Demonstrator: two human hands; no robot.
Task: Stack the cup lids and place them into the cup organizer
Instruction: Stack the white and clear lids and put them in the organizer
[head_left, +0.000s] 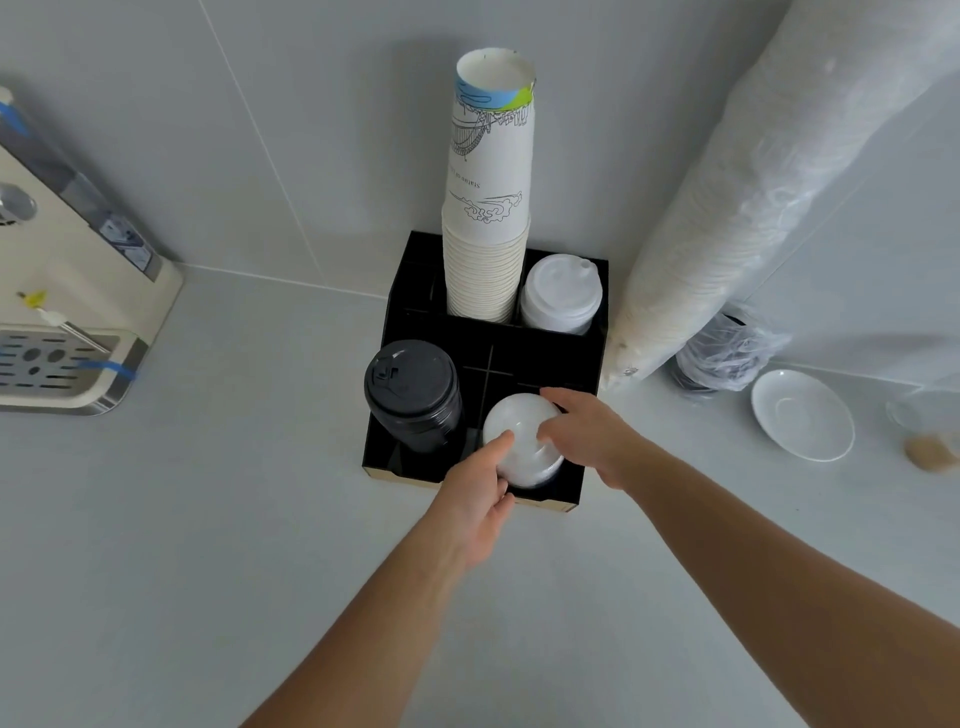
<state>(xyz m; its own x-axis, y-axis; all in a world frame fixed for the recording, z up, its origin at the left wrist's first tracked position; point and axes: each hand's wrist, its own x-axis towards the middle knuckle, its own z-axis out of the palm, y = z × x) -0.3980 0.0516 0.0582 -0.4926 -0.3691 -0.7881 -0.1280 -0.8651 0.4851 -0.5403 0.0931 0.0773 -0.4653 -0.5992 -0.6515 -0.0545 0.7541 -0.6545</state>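
Both hands, the left hand (480, 486) and right hand (587, 431), gripped a clear lid stack (522, 439) nearly seated in the black organizer's (540, 358) front-right slot; only release seemingly remained.

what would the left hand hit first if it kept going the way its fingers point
The left hand points up and away toward the stack of clear lids, which its fingertips already touch. Past that lie the black organizer's empty dividers, then probably the white lids, though depth is unclear.

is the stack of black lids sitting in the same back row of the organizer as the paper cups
No, the black lids stand in the front left compartment of the organizer, while the paper cups stand in the back row.
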